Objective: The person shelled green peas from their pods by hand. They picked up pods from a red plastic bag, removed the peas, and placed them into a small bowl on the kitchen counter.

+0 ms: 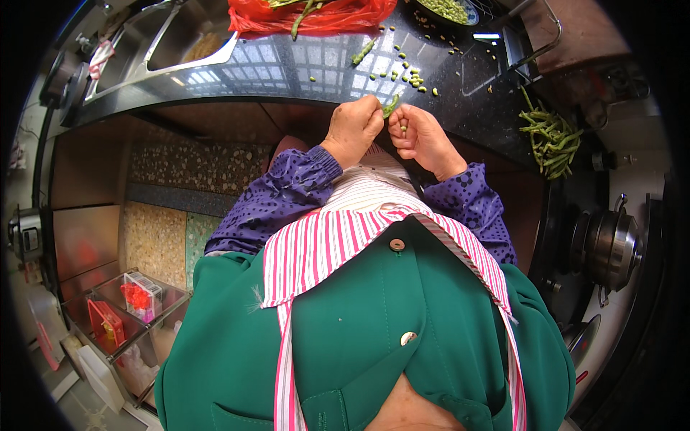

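Between my two hands, at the counter's front edge, is a green bean pod [391, 106]. My left hand [354, 125] grips one end of it, with the fingers curled in. Curled beside the pod's other side, my right hand [419, 134] has a shelled bean [403, 129] showing among its fingers. Just beyond my hands, loose shelled beans [415, 78] lie scattered on the dark stone counter [280, 70]. Another pod [364, 52] rests farther back. A red plastic bag [318, 21] holds more pods, and a bowl of shelled beans [447, 9] stands at the back right.
On the right edge of the counter sits a heap of pods [555, 141]. A steel pot [612, 250] stands on the stove side, farther right. To the left is a steel sink [186, 46]. A wheeled-looking rack [126, 318] with boxes stands low at left.
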{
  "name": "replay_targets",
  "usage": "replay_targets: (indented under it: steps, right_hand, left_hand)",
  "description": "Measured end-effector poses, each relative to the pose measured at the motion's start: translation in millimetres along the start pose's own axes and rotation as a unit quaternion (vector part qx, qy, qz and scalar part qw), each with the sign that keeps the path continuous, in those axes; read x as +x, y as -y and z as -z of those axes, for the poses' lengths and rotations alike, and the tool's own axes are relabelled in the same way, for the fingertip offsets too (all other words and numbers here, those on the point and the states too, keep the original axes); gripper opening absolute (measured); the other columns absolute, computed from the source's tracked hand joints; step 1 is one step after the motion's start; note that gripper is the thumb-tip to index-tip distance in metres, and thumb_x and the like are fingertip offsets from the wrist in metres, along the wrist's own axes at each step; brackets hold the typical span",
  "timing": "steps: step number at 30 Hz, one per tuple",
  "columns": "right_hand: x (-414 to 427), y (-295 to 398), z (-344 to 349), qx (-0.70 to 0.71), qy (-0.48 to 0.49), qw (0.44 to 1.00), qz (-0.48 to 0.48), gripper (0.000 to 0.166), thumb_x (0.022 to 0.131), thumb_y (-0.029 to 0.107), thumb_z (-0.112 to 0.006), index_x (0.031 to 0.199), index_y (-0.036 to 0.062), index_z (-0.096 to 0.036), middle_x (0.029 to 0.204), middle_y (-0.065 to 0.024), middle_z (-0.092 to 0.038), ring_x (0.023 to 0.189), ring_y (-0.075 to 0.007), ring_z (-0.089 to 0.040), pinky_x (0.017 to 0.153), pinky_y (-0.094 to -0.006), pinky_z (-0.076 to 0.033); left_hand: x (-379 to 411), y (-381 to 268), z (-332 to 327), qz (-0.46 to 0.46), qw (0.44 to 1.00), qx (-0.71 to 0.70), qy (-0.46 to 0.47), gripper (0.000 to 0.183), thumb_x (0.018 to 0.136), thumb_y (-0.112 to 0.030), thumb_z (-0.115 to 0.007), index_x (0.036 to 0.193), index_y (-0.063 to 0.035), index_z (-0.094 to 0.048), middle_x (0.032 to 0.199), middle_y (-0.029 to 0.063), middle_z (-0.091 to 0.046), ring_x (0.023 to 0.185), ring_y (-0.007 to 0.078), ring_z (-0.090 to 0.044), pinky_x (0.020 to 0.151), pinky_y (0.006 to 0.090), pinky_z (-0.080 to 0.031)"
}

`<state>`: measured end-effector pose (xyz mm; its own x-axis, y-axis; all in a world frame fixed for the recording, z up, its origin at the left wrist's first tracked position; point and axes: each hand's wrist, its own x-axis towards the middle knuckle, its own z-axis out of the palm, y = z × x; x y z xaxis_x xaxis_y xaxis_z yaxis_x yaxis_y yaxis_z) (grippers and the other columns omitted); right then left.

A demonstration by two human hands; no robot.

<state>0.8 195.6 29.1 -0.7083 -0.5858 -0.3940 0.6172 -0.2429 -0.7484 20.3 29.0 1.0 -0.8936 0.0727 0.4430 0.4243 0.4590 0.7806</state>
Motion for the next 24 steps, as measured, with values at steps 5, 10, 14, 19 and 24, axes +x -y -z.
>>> replay_targets:
  steps: [5, 10, 14, 19, 24]
  right_hand:
    - [3.2, -4.4, 5.8, -0.100, -0.003, 0.994, 0.050, 0.026, 0.088, 0.032, -0.058, 0.079, 0.0104, -0.048, 0.063, 0.0068, -0.040, 0.047, -0.0006, -0.030, 0.038, -0.0161, -0.021]
    - [-0.5, -2.9, -2.3, -0.084, 0.003, 0.996, 0.041, 0.019, 0.089, 0.024, -0.057, 0.079, 0.0102, -0.048, 0.064, 0.0063, -0.040, 0.048, 0.0002, -0.030, 0.039, -0.0159, -0.021]
    - [-2.5, -1.7, -4.1, -0.081, 0.001, 0.997, 0.020, 0.016, 0.089, 0.020, -0.056, 0.079, 0.0102, -0.048, 0.064, 0.0064, -0.040, 0.048, 0.0003, -0.030, 0.040, -0.0160, -0.021]
    - [-2.6, -2.2, -1.7, -0.118, 0.001, 0.993, 0.004, 0.015, 0.088, 0.019, -0.052, 0.077, 0.0111, -0.046, 0.064, 0.0071, -0.038, 0.048, 0.0003, -0.028, 0.040, -0.0164, -0.020]
    - [0.5, -4.3, -0.1, -0.114, -0.038, 0.993, -0.015, 0.011, 0.086, 0.016, -0.046, 0.076, 0.0115, -0.046, 0.063, 0.0064, -0.037, 0.046, -0.0006, -0.026, 0.039, -0.0175, -0.019]
  left_hand:
    - [-1.7, -2.0, -3.3, -0.043, 0.998, -0.036, 0.024, 0.011, 0.083, -0.009, -0.052, 0.080, 0.0016, -0.055, 0.061, 0.0147, -0.055, 0.053, 0.0250, -0.056, 0.051, 0.0311, -0.043]
    - [-5.9, -2.9, -1.5, 0.093, 0.974, -0.194, 0.067, 0.013, 0.085, -0.009, -0.050, 0.080, 0.0016, -0.056, 0.059, 0.0031, -0.054, 0.052, 0.0079, -0.053, 0.047, 0.0228, -0.041]
    - [-8.1, 0.1, -2.8, 0.110, 0.969, -0.215, 0.059, 0.014, 0.086, -0.009, -0.050, 0.081, 0.0015, -0.057, 0.059, 0.0011, -0.054, 0.053, 0.0057, -0.052, 0.046, 0.0210, -0.040]
    - [-8.9, 0.7, -0.4, 0.103, 0.977, -0.173, 0.076, 0.013, 0.084, -0.009, -0.051, 0.081, 0.0017, -0.057, 0.060, 0.0050, -0.055, 0.052, 0.0105, -0.054, 0.047, 0.0242, -0.041]
    - [-8.3, -5.6, -2.2, -0.028, 0.998, 0.009, 0.051, 0.012, 0.080, -0.012, -0.052, 0.077, -0.0004, -0.054, 0.067, 0.0184, -0.053, 0.063, 0.0354, -0.056, 0.055, 0.0380, -0.044]
